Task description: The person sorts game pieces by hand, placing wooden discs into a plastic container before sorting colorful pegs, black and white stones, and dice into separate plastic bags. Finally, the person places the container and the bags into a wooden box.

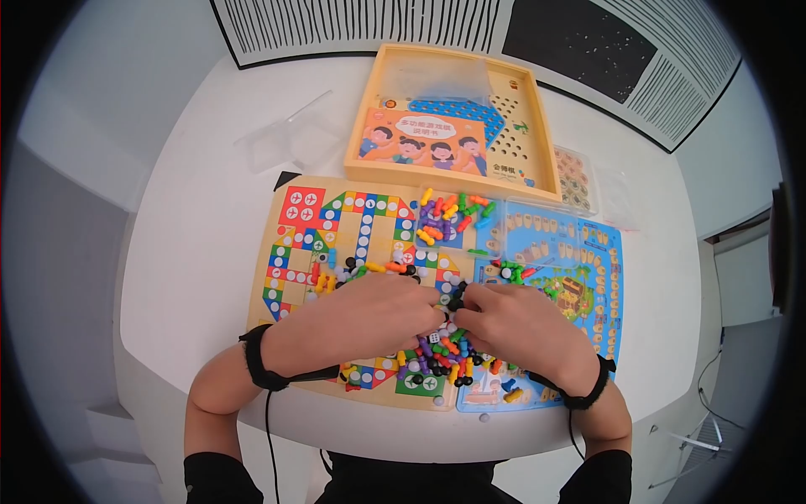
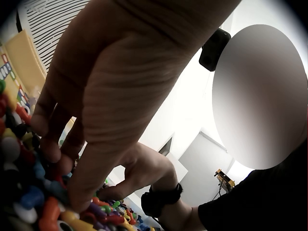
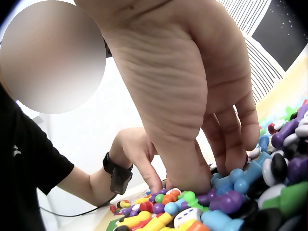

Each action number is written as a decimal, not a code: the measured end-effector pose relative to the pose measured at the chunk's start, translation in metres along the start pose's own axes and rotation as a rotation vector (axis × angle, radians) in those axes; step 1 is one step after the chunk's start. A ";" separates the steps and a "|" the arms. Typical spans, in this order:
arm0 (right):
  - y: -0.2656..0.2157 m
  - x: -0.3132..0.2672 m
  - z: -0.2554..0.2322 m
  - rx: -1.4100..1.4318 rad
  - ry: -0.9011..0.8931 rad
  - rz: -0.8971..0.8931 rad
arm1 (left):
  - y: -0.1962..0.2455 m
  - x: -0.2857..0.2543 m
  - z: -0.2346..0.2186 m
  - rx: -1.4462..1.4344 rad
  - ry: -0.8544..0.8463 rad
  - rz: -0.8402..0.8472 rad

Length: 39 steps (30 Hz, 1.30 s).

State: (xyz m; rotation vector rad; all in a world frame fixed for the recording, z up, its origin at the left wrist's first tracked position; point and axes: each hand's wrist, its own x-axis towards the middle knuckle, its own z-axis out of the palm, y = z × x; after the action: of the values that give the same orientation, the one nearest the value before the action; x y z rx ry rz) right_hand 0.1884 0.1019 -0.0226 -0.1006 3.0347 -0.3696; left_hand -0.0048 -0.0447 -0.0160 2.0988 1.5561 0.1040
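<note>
A heap of small coloured plastic pawns [image 1: 441, 361], mixed with black and white round pieces, lies across two game boards. Into it from the left reaches my left hand [image 1: 378, 315], its fingers [image 2: 54, 149] pointing down and touching pieces. My right hand [image 1: 525, 323] faces it from the other side, with fairly straight fingers [image 3: 230, 144] among blue, purple and white pieces. The fingertips of both hands come close together over the heap. A white die [image 3: 187, 217] sits among the pawns near the right thumb. Some fingertips are hidden by pieces.
Beneath lie a colourful flight-chess board [image 1: 290, 252] and a blue board [image 1: 609, 277]. Behind them are a clear box of sorted pawns [image 1: 457, 217] and a wooden tray [image 1: 365, 109] holding a booklet [image 1: 424, 160]. A clear plastic lid [image 1: 294, 139] lies at the back left.
</note>
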 end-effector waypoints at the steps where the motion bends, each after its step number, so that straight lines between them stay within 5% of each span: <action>1: 0.000 0.000 0.000 -0.001 0.000 0.000 | 0.000 0.001 0.000 -0.016 -0.012 -0.002; 19: 0.023 -0.003 -0.041 0.093 0.163 0.118 | -0.001 0.005 0.000 -0.094 -0.023 0.116; 25: 0.034 0.015 -0.026 0.096 0.577 0.237 | -0.001 0.007 0.004 -0.125 -0.004 0.134; 28: 0.032 0.006 -0.032 0.154 0.383 0.220 | 0.000 0.006 0.003 -0.119 -0.010 0.116; 30: 0.031 -0.002 -0.031 0.151 0.087 -0.040 | -0.001 0.006 0.002 -0.112 -0.023 0.115; 36: 0.019 -0.001 -0.015 0.150 -0.037 -0.069 | -0.004 0.004 0.003 -0.084 0.015 0.112; 39: 0.014 0.001 -0.009 0.073 -0.058 -0.034 | -0.012 0.004 -0.010 -0.147 0.196 0.128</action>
State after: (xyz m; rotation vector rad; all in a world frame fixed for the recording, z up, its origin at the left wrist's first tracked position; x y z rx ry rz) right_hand 0.1862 0.1176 -0.0174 -0.1558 2.9617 -0.4718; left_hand -0.0176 -0.0347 -0.0136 2.1209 1.4722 0.4672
